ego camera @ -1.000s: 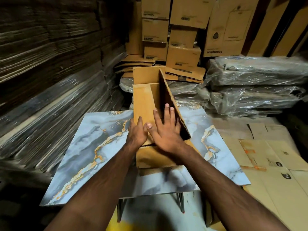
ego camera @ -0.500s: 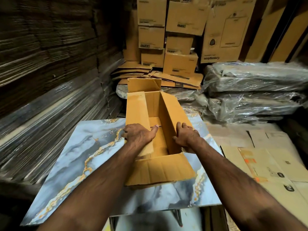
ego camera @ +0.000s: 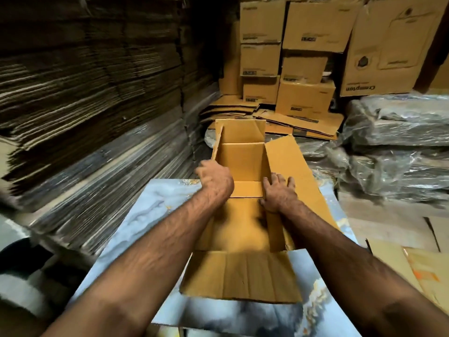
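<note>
On the marbled bench [ego camera: 150, 210] the cardboard box [ego camera: 243, 164] stands opened up square, mouth toward me, and both hands are at its side walls, which I take as the reason for the whole arrangement: the walls are being spread apart so the carton holds its shape. My left hand [ego camera: 215, 177] is at the upper edge of the left wall; it is blurred, but the fingers look curled over that edge, gripping it and drawing it outward. My right hand [ego camera: 279, 193] lies across the fold where the right wall meets the right flap [ego camera: 291, 161], fingers straight and spread, pressing flat rather than pinching, with the thumb toward the box's inside. That flap leans away to the right, the near flap [ego camera: 243, 276] lies flat on the bench toward me, and the far flap [ego camera: 240, 131] stands up behind, so the mouth is clear. The box sits directly between the two hands, touching both, its floor below and beyond my wrists. Flattened cartons [ego camera: 85, 93] are stacked high along the left, made-up cartons [ego camera: 303, 98] are piled behind, and plastic-wrapped bundles [ego camera: 401, 132] lie to the right, all well apart from the hands.
</note>
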### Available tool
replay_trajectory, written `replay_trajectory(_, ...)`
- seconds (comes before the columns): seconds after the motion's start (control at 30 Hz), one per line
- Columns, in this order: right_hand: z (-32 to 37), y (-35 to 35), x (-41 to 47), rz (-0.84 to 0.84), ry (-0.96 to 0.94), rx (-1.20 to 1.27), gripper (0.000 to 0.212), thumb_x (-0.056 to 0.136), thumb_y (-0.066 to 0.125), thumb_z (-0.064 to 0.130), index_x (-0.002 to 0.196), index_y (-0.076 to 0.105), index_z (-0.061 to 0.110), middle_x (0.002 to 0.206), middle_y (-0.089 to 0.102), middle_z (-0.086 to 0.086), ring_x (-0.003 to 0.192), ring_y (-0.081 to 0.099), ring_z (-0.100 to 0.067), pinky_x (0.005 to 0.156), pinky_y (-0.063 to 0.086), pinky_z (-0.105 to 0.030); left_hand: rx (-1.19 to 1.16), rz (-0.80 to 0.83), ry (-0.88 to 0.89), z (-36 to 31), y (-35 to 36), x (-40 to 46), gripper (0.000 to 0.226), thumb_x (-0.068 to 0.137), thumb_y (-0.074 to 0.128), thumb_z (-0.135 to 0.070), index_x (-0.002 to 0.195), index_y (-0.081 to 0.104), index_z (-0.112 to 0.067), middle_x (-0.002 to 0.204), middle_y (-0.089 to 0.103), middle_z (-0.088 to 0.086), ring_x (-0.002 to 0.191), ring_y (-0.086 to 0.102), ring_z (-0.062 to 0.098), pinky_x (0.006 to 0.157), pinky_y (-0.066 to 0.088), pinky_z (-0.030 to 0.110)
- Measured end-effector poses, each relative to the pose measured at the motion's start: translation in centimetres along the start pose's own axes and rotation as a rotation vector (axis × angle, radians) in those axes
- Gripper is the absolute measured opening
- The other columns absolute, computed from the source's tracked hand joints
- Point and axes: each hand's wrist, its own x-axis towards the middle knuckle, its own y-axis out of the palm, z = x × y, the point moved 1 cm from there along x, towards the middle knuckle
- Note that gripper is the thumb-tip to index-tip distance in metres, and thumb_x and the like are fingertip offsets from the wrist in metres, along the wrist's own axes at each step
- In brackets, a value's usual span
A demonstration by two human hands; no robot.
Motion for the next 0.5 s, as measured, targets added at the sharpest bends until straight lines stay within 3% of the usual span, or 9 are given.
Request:
replay_trajectory(0.07,-0.3,0.0,0.8,0.042,-0.009,-0.029,0.079,0.094,0.049,0.057,0.155,0.018,0.017,0.164,0.006,-0.014,0.151,0.005,-0.032,0.120,0.005,-0.058,0.068,0.059,-0.117,1.1,-1.7,0.5,0.060,0.100,0.047,-0.022,0.153,0.024,-0.008,0.160,0.014,0.025,0.146,0.016,0.045,0.113,0.026,0.054)
replay_trajectory(0.17,-0.6,0.0,1.8,-0.002,-0.043,-0.031,0.076,0.093,0.050,0.057,0.152,0.025,0.018,0.163,0.008,-0.015,0.150,0.008,-0.033,0.120,0.008,-0.058,0.208,0.152,-0.251,3.9,-1.1,2.2,0.078,0.098,0.051,-0.031,0.157,0.006,-0.007,0.163,-0.013,0.018,0.148,-0.016,0.041,0.118,0.003,0.062)
replay_trajectory(0.3,-1.1,0.2,2.9,-0.026,-0.073,0.033,0.073,0.092,0.052,0.056,0.151,0.026,0.020,0.163,0.010,-0.015,0.150,0.009,-0.034,0.120,0.009,-0.058,0.094,0.341,-0.265,6.2,2.9,2.9,0.095,0.086,0.049,-0.072,0.157,0.009,-0.023,0.165,-0.008,0.009,0.149,-0.010,0.042,0.118,0.004,0.063)
replay_trajectory(0.43,-1.0,0.5,4.0,0.021,-0.075,0.017,0.077,0.092,0.052,0.055,0.153,0.021,0.020,0.163,0.006,-0.017,0.150,0.005,-0.035,0.120,0.007,-0.058,-0.098,0.467,-0.298,6.2,6.5,3.4,0.108,0.085,0.058,-0.065,0.157,-0.003,-0.013,0.164,0.003,0.014,0.149,0.016,0.037,0.118,0.025,0.050)
replay_trajectory(0.5,-0.5,0.1,5.2,0.029,-0.080,0.001,0.079,0.092,0.052,0.056,0.154,0.017,0.021,0.164,0.003,-0.017,0.151,0.002,-0.036,0.120,0.005,-0.057,-0.146,0.426,-0.348,5.6,7.5,4.5,0.107,0.083,0.064,-0.061,0.155,0.004,-0.010,0.160,0.015,0.016,0.145,0.024,0.036,0.114,0.032,0.049)
